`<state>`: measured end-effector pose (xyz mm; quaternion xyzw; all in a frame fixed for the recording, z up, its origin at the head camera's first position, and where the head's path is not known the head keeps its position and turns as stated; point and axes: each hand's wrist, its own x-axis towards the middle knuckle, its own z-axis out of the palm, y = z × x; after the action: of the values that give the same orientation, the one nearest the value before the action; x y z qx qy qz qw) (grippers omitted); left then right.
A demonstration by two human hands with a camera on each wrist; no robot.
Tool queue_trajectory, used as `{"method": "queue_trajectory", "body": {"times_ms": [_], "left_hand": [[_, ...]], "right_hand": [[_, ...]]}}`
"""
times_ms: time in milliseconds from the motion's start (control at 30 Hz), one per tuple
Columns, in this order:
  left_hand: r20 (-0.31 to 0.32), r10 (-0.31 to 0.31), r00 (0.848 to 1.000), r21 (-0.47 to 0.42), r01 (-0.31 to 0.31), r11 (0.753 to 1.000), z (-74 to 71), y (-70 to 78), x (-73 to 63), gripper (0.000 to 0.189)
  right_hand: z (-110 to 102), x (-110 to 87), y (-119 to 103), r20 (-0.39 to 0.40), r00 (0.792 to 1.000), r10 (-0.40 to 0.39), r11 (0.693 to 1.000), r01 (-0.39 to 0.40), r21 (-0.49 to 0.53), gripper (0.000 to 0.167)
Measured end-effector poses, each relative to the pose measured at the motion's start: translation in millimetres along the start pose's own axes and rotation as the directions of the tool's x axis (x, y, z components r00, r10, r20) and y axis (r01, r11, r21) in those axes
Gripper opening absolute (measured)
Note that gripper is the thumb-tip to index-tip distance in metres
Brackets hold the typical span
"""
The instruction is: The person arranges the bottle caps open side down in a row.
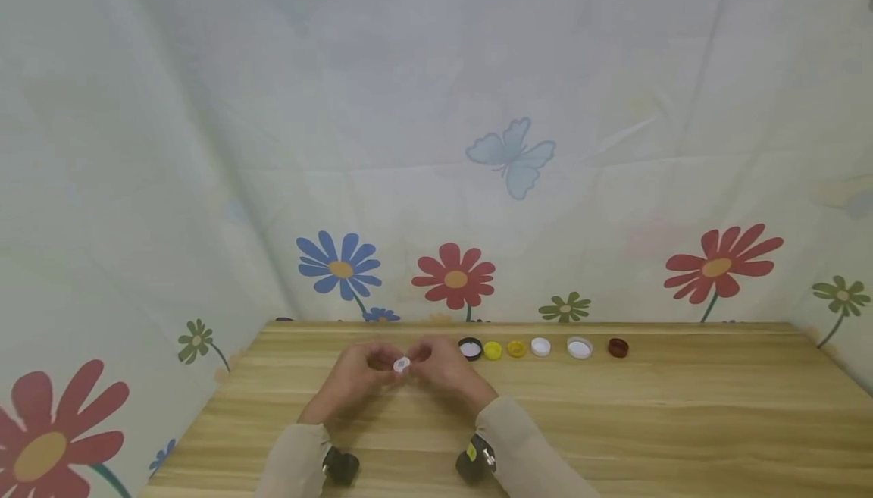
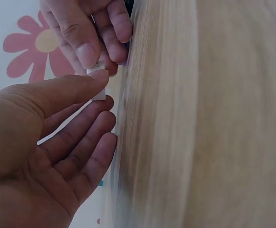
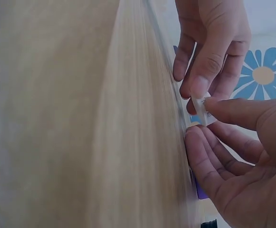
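Note:
Between the two hands is a small white round cap [image 1: 402, 364] with a bluish-grey mark on its face, raised over the left part of the table. My left hand [image 1: 351, 377] pinches one side of it between thumb and fingers. The right hand [image 1: 446, 368] pinches the opposite side. In the left wrist view only a narrow white strip of the cap [image 2: 100, 95] shows between the thumbs and fingertips. From the right wrist it appears nearly edge-on, the white cap [image 3: 203, 113] carrying dark print that is too small to read.
Along the table's [image 1: 682, 407] back stand a black-rimmed lid [image 1: 470, 349], a yellow cap [image 1: 492, 350], an orange cap [image 1: 516, 349], a white cap [image 1: 541, 346], a clear-rimmed white lid [image 1: 580, 348] and a dark red cap [image 1: 618, 347]. A flower-printed curtain [image 1: 409, 202] hangs behind.

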<state>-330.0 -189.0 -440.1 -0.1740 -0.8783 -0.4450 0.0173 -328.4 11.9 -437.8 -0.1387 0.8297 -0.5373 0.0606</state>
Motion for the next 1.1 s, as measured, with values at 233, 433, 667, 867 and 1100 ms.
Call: {"method": "queue_trajectory", "body": {"times_ms": [233, 433, 667, 867, 1100], "left_hand": [[0.041, 0.01, 0.999, 0.021, -0.011, 1.0, 0.1, -1.9, -1.8, 0.02], [0.058, -0.007, 0.998, 0.035, 0.005, 0.999, -0.4, 0.4, -3.2, 0.021], [0.072, 0.005, 0.997, 0.045, -0.009, 0.999, -1.1, 0.8, -4.0, 0.022], [0.072, 0.006, 0.997, 0.055, -0.01, 0.998, -2.0, 0.9, -3.9, 0.022], [0.089, -0.008, 0.996, 0.042, 0.005, 0.999, -1.8, 2.8, -3.7, 0.025]], "right_hand": [[2.8, -0.8, 1.3, -0.003, 1.0, 0.015, 1.0, -0.015, -0.015, 0.01], [4.5, -1.7, 0.5, -0.007, 1.0, 0.027, 0.998, -0.027, -0.064, 0.012], [4.7, -2.3, -2.6, -0.004, 0.999, 0.032, 0.993, -0.032, -0.11, 0.01], [5.7, -2.7, -3.5, -0.007, 1.0, 0.03, 0.99, -0.031, -0.135, 0.01], [2.3, -3.7, -1.2, -0.001, 1.0, 0.016, 0.99, -0.016, -0.139, 0.011]]}}
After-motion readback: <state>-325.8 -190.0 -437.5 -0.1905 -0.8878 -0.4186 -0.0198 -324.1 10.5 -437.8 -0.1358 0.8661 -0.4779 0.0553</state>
